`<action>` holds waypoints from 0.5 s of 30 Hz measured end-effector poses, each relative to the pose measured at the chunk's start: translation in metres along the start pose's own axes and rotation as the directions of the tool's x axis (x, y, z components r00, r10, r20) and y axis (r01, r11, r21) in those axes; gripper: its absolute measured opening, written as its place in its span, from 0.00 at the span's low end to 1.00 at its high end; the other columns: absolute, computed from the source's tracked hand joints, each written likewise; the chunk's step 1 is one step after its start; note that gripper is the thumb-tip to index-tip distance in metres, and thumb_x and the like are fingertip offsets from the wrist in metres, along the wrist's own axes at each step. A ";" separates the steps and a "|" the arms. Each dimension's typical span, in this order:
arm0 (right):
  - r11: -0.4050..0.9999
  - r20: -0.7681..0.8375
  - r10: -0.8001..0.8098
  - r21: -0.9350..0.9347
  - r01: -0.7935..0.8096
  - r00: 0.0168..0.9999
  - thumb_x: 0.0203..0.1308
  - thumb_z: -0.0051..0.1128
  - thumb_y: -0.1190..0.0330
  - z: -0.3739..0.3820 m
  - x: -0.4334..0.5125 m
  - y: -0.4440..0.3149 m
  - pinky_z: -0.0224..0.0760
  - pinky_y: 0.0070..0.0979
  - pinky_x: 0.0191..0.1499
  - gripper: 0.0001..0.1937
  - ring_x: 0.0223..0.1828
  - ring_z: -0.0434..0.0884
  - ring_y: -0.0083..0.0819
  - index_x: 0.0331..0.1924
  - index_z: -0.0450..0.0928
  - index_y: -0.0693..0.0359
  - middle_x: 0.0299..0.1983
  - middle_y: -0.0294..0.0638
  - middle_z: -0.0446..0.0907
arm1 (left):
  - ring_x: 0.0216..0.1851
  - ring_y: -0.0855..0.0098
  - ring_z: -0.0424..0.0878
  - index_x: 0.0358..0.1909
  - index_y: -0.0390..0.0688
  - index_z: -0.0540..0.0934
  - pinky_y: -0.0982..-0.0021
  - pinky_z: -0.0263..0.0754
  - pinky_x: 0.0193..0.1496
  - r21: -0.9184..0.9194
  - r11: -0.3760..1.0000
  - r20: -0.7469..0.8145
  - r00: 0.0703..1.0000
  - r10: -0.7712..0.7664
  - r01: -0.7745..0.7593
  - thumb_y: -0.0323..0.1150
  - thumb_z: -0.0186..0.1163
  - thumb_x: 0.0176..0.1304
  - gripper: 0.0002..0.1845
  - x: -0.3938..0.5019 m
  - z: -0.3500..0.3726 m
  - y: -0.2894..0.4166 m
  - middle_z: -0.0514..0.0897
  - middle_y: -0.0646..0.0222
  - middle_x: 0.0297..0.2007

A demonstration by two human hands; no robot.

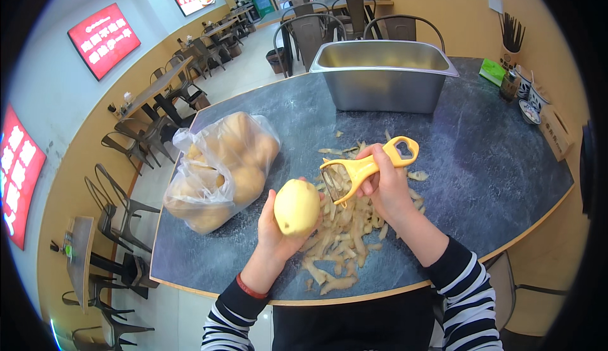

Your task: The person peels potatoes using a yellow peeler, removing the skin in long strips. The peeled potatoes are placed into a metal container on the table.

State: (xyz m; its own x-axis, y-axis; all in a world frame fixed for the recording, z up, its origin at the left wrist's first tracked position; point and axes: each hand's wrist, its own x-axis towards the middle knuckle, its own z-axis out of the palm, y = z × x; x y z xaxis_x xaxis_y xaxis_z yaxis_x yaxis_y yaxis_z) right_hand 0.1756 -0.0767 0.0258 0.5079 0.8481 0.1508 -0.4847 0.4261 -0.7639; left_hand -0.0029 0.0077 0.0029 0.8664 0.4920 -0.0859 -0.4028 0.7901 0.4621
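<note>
A peeled, pale yellow potato [297, 207] rests in my left hand [278, 237], with fingers curled around its far side. A few small dark spots mark its surface. In my right hand [387, 189] is a yellow Y-shaped vegetable peeler [365, 168], gripped by its handle, its metal blade facing the potato but apart from it. Beneath both hands a heap of potato peelings [349, 237] spreads over the dark table. To the left of my hands lies a clear plastic bag [223, 170] full of unpeeled potatoes.
A deep stainless-steel pan [384, 89] stands at the table's [479, 175] far side. Along the right wall are a chopstick holder [510, 56], a green packet [492, 71], small jars [509, 86] and a wooden tissue box [553, 132]. Metal chairs [311, 35] stand beyond the table.
</note>
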 end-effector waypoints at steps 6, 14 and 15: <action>1.000 0.051 0.015 0.000 -0.015 0.999 0.64 0.36 0.62 -0.001 -0.002 0.000 0.65 0.19 0.18 0.13 0.13 0.65 0.18 0.33 0.68 0.63 0.20 0.37 0.70 | 0.52 0.60 0.70 0.56 0.44 0.63 0.60 0.68 0.52 0.220 0.958 -0.012 0.982 0.189 -0.181 0.52 0.49 0.59 0.29 0.001 -0.004 -0.002 0.71 0.59 0.50; 0.999 0.100 0.008 -0.036 -0.004 0.995 0.64 0.38 0.62 0.001 -0.005 0.002 0.67 0.18 0.18 0.12 0.14 0.67 0.17 0.33 0.68 0.63 0.23 0.38 0.71 | 0.49 0.63 0.74 0.53 0.42 0.66 0.67 0.76 0.42 0.323 0.945 -0.083 0.993 0.088 -0.057 0.60 0.47 0.55 0.34 0.002 -0.014 -0.002 0.73 0.62 0.49; 0.999 0.095 -0.004 -0.041 0.008 0.995 0.64 0.38 0.62 0.001 -0.004 0.001 0.67 0.18 0.18 0.13 0.14 0.67 0.17 0.33 0.68 0.63 0.22 0.37 0.71 | 0.48 0.63 0.74 0.53 0.41 0.66 0.69 0.76 0.41 0.356 0.933 -0.068 0.995 0.073 -0.044 0.61 0.47 0.55 0.35 0.002 -0.015 -0.002 0.73 0.62 0.49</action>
State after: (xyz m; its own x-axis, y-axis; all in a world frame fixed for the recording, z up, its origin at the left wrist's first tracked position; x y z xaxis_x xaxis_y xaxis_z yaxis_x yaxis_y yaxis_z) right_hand 0.1722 -0.0795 0.0246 0.4395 0.8727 0.2126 -0.4509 0.4190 -0.7881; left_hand -0.0046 0.0127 -0.0113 0.8127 0.5718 -0.1119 -0.3087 0.5855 0.7496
